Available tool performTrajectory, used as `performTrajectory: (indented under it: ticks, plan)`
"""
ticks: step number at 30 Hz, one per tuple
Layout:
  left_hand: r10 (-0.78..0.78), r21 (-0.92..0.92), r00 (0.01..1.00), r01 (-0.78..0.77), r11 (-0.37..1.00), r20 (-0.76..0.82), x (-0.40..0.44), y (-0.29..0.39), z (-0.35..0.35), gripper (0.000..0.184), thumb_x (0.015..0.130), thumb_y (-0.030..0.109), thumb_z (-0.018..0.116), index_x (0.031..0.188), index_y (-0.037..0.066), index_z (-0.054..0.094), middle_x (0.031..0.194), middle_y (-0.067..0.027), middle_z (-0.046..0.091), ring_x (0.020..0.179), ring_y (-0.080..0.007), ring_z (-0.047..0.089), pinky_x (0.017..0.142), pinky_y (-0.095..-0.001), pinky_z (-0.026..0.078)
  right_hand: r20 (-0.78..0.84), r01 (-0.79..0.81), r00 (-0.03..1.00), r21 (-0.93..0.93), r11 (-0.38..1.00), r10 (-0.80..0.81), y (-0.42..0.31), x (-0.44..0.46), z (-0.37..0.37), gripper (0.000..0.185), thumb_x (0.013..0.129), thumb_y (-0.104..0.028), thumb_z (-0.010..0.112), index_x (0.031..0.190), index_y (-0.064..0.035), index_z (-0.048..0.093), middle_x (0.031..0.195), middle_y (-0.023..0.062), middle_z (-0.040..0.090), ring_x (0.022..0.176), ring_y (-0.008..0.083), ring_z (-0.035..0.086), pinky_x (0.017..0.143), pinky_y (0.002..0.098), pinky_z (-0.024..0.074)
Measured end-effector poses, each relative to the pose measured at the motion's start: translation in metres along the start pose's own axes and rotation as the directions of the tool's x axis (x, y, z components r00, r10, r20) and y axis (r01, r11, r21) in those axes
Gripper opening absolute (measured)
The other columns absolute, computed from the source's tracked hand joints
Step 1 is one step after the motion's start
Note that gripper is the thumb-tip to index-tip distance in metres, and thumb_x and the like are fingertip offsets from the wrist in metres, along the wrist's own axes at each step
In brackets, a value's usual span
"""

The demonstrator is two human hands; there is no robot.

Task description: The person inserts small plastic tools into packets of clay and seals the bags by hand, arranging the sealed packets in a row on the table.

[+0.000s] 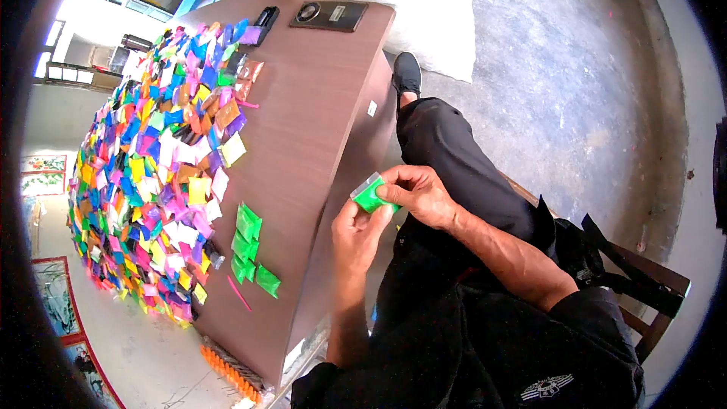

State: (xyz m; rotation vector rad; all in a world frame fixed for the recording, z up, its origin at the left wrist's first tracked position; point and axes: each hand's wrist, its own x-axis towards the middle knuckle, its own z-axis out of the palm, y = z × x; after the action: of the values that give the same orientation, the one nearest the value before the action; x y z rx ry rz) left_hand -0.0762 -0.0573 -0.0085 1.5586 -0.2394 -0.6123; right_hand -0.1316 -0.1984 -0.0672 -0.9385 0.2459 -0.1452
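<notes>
A small bright green packet (369, 195) with a clear plastic edge is held between both hands, above my lap and off the table's near edge. My right hand (421, 195) pinches it from the right with thumb and fingers. On the lower left side, my left hand (357, 233) grips it too, its fingers partly hidden behind the packet. Several similar green packets (246, 236) lie in a short column on the brown table (303, 129), with another green packet (267, 280) beside them. A thin pink strip (239, 293) rests close by.
A large heap of many-coloured packets (163, 174) covers the table's far side. A dark phone (328, 16) and a black object (265, 18) lie near the table's end. White plastic sheeting (432, 0) spreads beyond the table. A wooden chair (666, 276) is under me.
</notes>
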Motion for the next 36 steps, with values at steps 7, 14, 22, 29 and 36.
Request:
performTrajectory:
  ticks: [7, 14, 22, 29, 36]
  plan:
    - [0.015, 0.238, 0.997, -0.032, 0.971, 0.076, 0.004, -0.014, -0.017, 0.025, 0.094, 0.011, 0.072, 0.113, -0.005, 0.066, 0.092, -0.0006, 0.065, 0.08, -0.0054, 0.058, 0.07, -0.0224, 0.048, -0.023, -0.04, 0.999, 0.032, 0.999, 0.041, -0.003, -0.001, -0.002, 0.019, 0.098, -0.016, 0.069, 0.11, -0.001, 0.07, 0.095, -0.0005, 0.07, 0.088, 0.0072, 0.063, 0.079, 0.0267, 0.0531]
    - [-0.064, 0.153, 0.992, 0.047, 0.987, 0.107, 0.002, -0.002, 0.001, 0.023, 0.094, 0.014, 0.072, 0.109, -0.003, 0.066, 0.091, -0.0013, 0.066, 0.079, -0.006, 0.059, 0.069, -0.023, 0.049, -0.041, -0.039, 0.999, -0.07, 0.997, 0.036, -0.002, -0.001, -0.01, 0.021, 0.098, -0.02, 0.07, 0.107, -0.0016, 0.072, 0.092, -0.0022, 0.07, 0.086, 0.0053, 0.062, 0.077, 0.0243, 0.0515]
    - [-0.103, 0.171, 0.993, 0.094, 0.981, 0.048, 0.005, -0.02, -0.003, 0.019, 0.092, 0.013, 0.073, 0.102, -0.001, 0.065, 0.081, -0.0013, 0.065, 0.068, -0.0056, 0.059, 0.063, -0.0221, 0.049, -0.037, -0.078, 0.996, 0.031, 0.997, 0.079, -0.005, -0.001, -0.01, 0.02, 0.097, -0.018, 0.071, 0.11, -0.0026, 0.072, 0.092, -0.0028, 0.069, 0.084, 0.0051, 0.061, 0.074, 0.0236, 0.0495]
    - [-0.116, 0.156, 0.989, 0.101, 0.983, 0.094, 0.003, -0.017, -0.002, 0.019, 0.093, 0.013, 0.073, 0.101, -0.002, 0.065, 0.084, -0.0037, 0.067, 0.072, -0.0073, 0.062, 0.064, -0.0231, 0.052, 0.022, -0.102, 0.995, -0.028, 0.994, 0.102, -0.005, 0.0, -0.013, 0.018, 0.097, -0.016, 0.07, 0.11, -0.0027, 0.073, 0.092, -0.001, 0.071, 0.084, 0.0055, 0.062, 0.074, 0.0241, 0.0502]
    - [-0.125, 0.086, 0.991, 0.121, 0.989, 0.038, 0.002, -0.017, -0.001, 0.017, 0.095, 0.013, 0.071, 0.099, -0.002, 0.064, 0.084, -0.0048, 0.067, 0.072, -0.0087, 0.063, 0.065, -0.0236, 0.052, 0.021, -0.095, 0.995, 0.016, 0.995, 0.094, -0.004, 0.0, -0.013, 0.019, 0.097, -0.017, 0.07, 0.111, -0.0034, 0.073, 0.092, -0.0008, 0.071, 0.085, 0.0056, 0.062, 0.075, 0.0245, 0.051]
